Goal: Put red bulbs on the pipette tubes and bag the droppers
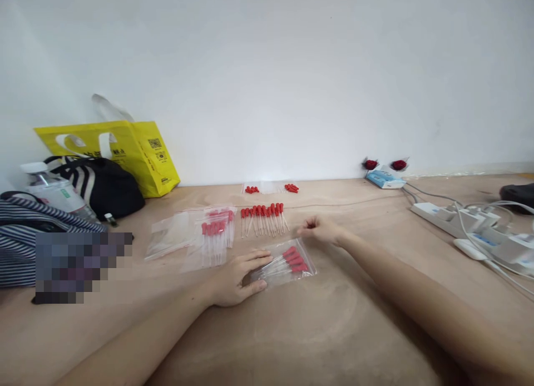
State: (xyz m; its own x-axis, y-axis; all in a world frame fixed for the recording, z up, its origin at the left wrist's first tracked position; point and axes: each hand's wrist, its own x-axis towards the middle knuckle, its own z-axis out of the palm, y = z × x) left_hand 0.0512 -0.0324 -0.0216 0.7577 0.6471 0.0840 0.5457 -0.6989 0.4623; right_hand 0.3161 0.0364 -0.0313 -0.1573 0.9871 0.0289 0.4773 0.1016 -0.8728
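A clear zip bag (277,269) with several red-bulbed glass droppers (295,258) lies flat on the table. My left hand (240,275) rests on its left side, fingers stretched out and thumb apart. Just beyond the bag's far right corner is my right hand (319,231), slightly blurred, its fingers curled together; whatever they may hold is hidden. Behind the bag, more loose droppers (262,219) form a row with red bulbs pointing away. To the left, filled dropper bags (214,238) overlap beside flat, clear zip bags (167,236).
Small red bulbs (292,188) lie in a clear bag near the wall. At left stand a yellow shopping bag (154,158), a black striped bag (112,186) and a plastic bottle (62,194). A blue packet (384,179) and corded power strips (479,224) lie at right.
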